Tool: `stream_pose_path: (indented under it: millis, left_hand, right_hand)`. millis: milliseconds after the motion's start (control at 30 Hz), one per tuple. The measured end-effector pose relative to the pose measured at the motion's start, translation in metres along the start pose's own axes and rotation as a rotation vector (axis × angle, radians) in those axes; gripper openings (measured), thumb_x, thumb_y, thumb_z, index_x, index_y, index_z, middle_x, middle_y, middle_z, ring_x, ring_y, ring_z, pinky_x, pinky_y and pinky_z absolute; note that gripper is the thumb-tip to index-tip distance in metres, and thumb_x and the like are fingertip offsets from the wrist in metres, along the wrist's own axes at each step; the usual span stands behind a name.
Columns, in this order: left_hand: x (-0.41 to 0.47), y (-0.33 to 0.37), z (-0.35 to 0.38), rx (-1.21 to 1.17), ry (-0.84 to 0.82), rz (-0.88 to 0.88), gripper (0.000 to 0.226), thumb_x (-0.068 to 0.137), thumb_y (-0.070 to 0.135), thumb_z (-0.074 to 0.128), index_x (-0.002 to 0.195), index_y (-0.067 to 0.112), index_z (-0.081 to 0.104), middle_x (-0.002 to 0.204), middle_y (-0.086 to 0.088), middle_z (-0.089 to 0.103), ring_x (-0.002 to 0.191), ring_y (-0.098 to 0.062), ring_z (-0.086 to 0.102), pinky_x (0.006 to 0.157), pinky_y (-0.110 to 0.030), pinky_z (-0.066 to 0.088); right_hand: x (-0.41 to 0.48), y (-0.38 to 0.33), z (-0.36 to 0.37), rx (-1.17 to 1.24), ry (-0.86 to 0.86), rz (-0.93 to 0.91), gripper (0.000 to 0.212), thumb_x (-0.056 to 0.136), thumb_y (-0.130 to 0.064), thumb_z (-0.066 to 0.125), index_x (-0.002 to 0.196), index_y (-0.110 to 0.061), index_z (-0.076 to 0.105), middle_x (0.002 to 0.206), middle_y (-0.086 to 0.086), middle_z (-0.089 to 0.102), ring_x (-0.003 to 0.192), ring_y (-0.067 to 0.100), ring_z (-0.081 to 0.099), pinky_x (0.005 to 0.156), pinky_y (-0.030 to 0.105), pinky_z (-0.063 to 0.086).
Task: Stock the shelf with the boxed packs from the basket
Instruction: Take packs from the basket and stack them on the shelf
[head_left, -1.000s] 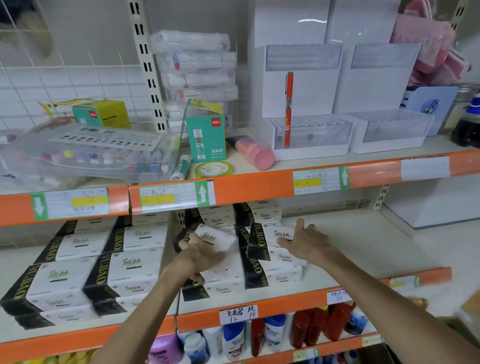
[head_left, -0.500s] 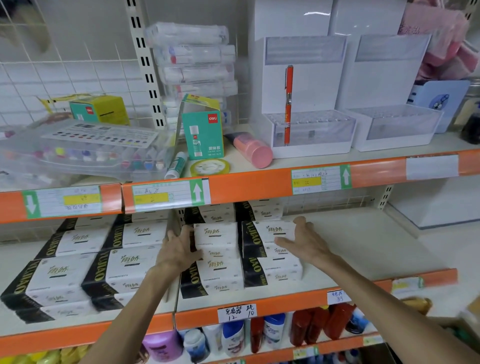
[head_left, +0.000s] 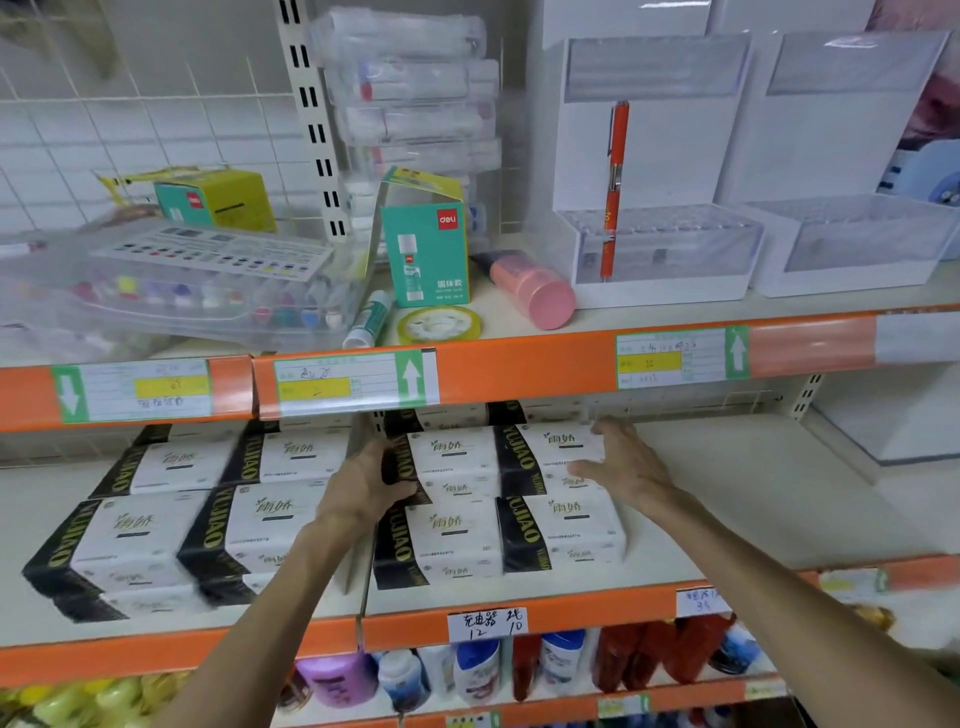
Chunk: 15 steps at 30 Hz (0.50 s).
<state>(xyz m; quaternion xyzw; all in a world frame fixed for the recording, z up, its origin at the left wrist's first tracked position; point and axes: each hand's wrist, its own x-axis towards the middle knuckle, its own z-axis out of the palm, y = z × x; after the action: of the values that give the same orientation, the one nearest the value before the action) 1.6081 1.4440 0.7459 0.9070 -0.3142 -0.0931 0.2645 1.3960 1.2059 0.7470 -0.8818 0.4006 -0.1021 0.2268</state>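
Observation:
White-and-black boxed packs stand in stacked rows on the middle shelf (head_left: 753, 499). My left hand (head_left: 369, 483) clasps the left, black end of an upper pack (head_left: 452, 457) in the second row. My right hand (head_left: 623, 467) lies flat, fingers apart, against the right side of the neighbouring upper pack (head_left: 556, 447). Two front packs (head_left: 498, 540) sit below, near the shelf lip. More packs (head_left: 171, 525) fill the shelf to the left. The basket is out of view.
The upper shelf holds a marker case (head_left: 197, 280), a green glue box (head_left: 426, 249), a tape roll (head_left: 439, 325), a pink tube (head_left: 530, 288) and white pen displays (head_left: 660, 249). Bottles (head_left: 478, 670) line the lower shelf. Bare shelf lies right of the packs.
My left hand set a pack onto the second-row stack and slid to its left end. My right hand moved further back along the right-hand pack. The camera tilted down slightly.

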Motion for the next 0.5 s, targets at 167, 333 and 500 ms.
stream_pose_path:
  millis: [167,333,500]
  left_hand:
    - [0.011,0.001,0.003,0.015,0.009,-0.054,0.060,0.076,0.034,0.077,0.126,0.017,0.048,0.106,-0.008,0.070,0.091,-0.029,0.067,0.078,-0.035,0.053]
    - [0.027,0.005,-0.001,0.021,-0.040,-0.107,0.054,0.076,0.027,0.079,0.120,0.008,0.054,0.112,-0.011,0.067,0.098,-0.030,0.065,0.086,-0.036,0.052]
    - [0.030,0.003,0.000,0.001,-0.053,-0.109,0.051,0.076,0.024,0.080,0.118,0.008,0.055,0.116,-0.011,0.063,0.096,-0.029,0.062,0.082,-0.032,0.048]
  right_hand:
    - [0.012,-0.007,0.004,-0.003,0.023,0.010,0.065,0.083,-0.043,0.071,0.133,-0.016,0.040,0.138,0.008,0.046,0.119,0.028,0.056,0.090,0.040,0.048]
    - [0.025,-0.014,0.004,-0.057,-0.006,0.032,0.064,0.084,-0.044,0.069,0.132,-0.013,0.039,0.135,0.011,0.046,0.116,0.030,0.056,0.087,0.040,0.049]
    - [0.031,-0.013,0.006,-0.089,-0.023,0.038,0.066,0.083,-0.045,0.069,0.131,-0.012,0.038,0.132,0.011,0.048,0.114,0.031,0.057,0.086,0.041,0.051]
